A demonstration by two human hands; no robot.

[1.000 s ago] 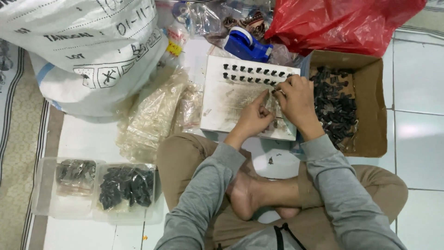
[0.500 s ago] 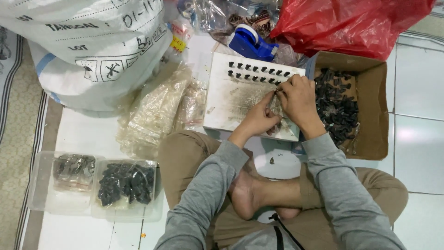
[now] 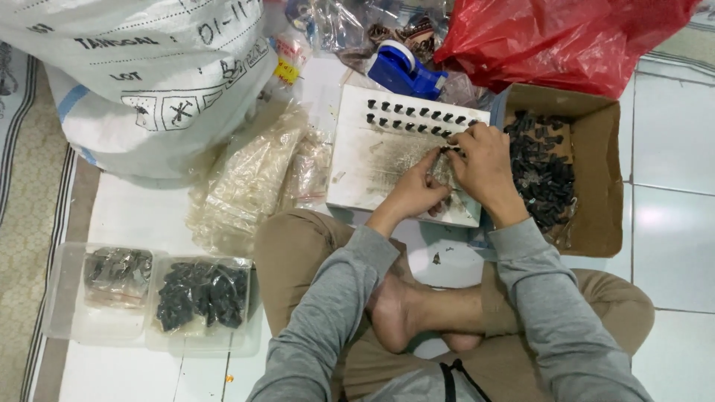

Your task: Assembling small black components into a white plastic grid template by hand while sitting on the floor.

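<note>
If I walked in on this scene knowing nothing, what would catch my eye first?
Probably the two hands, left hand and right hand, meeting over a white foam board studded with rows of small black parts. Just right of it sits an open brown cardboard box heaped with more dark pieces, and above that a crumpled bright red plastic bag. At upper left looms a big white woven sack.
</note>
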